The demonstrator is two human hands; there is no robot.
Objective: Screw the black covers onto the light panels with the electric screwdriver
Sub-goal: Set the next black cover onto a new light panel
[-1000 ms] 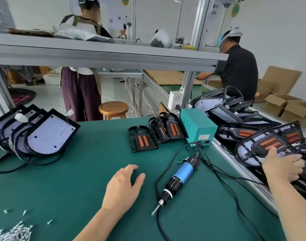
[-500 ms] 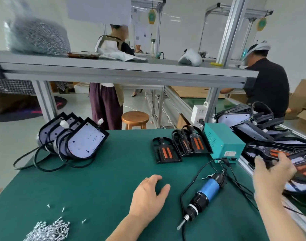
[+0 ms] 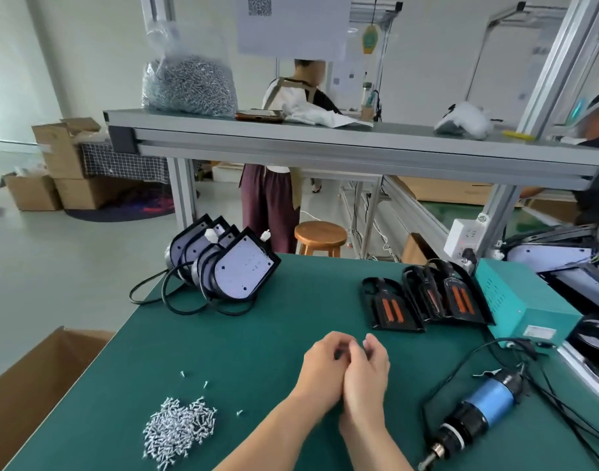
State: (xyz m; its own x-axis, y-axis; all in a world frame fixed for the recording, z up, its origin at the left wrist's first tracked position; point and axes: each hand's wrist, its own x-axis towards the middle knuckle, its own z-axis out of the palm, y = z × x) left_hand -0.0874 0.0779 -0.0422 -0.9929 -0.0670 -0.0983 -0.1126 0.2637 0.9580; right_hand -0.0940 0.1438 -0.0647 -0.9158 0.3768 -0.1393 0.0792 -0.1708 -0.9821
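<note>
Green mat (image 3: 257, 351); blue-banded screwdriver (image 3: 485, 402); covers (image 3: 391, 307) black, seemingly orange-striped.

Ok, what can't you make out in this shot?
All in the head view:
Whether the left hand or right hand holds anything: their curled fingers overlap and blur.
Bit of the electric screwdriver: cut off by the bottom edge.
Label on the teal power box: too small to read.
Rear light panels: mostly hidden by the front one.

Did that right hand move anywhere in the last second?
Yes. The right hand has crossed from the right of the lying electric screwdriver to its left, meeting the left hand.
</note>
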